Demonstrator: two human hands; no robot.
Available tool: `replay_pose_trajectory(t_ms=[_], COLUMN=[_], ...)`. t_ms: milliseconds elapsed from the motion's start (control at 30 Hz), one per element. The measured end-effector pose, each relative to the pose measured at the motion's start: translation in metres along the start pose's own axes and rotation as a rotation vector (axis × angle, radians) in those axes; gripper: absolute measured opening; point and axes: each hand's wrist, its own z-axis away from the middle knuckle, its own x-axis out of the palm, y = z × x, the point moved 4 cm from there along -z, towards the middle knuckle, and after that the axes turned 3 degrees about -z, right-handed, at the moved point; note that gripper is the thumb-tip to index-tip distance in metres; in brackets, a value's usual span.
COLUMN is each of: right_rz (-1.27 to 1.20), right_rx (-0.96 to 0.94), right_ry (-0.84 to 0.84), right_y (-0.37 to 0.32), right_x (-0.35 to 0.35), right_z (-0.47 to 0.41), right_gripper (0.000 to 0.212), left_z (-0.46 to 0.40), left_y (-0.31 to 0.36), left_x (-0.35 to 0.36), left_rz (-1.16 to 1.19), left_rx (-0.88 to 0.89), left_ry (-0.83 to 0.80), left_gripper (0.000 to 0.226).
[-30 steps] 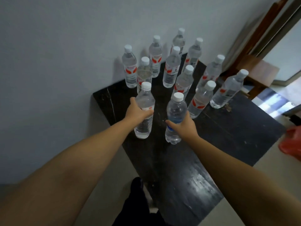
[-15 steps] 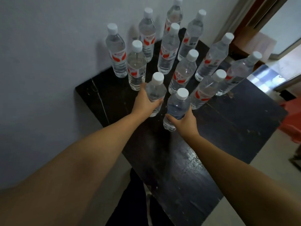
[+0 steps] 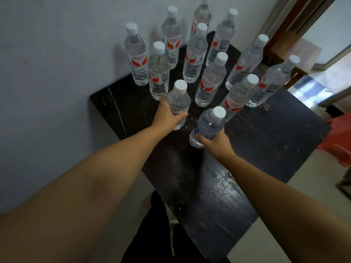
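Note:
My left hand [image 3: 168, 115] grips a clear water bottle with a white cap [image 3: 179, 100] that stands on the black table [image 3: 266, 133]. My right hand [image 3: 215, 142] grips a second clear bottle with a blue label [image 3: 209, 123], tilted slightly, its base at the table. Behind these two, several more white-capped bottles with red labels [image 3: 209, 80] stand upright in rows toward the wall.
A grey wall [image 3: 57, 73] runs along the table's left side. A wooden doorframe [image 3: 296, 21] and a bright doorway lie at the far right. Something red [image 3: 340, 137] sits on the floor right of the table. My dark-clothed legs [image 3: 152, 234] are below the table's near edge.
Both hands have carried their bottles forward toward the group and set them lower on the table. The left bottle now stands close behind the second row; the view has shifted closer.

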Motion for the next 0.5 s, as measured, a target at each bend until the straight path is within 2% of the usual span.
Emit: replay_pose_trajectory(t_ms=[167,267,367,500], right_rz=[0.130,0.430,0.753,0.831], right_rx=[0.043,0.208,0.284,0.145], right_ry=[-0.110,-0.181,-0.328,-0.394], right_y=[0.006,0.010,0.001,-0.008], right_x=[-0.011,-0.020,-0.024,-0.019], right_z=[0.001,0.006,0.019,0.045], right_gripper=[0.093,0.093,0.072,0.053], left_z=[0.014,0.029,0.042,0.081], left_y=[-0.003,-0.008,-0.009,-0.007], left_x=[-0.009,-0.020,-0.026,-0.020], left_rz=[-0.082,-0.172,-0.270,-0.415], left_rx=[-0.050,-0.107,-0.183,-0.203], left_ry=[-0.026,-0.024,-0.064,-0.125], left_gripper=[0.098,0.099,0.090,0.063])
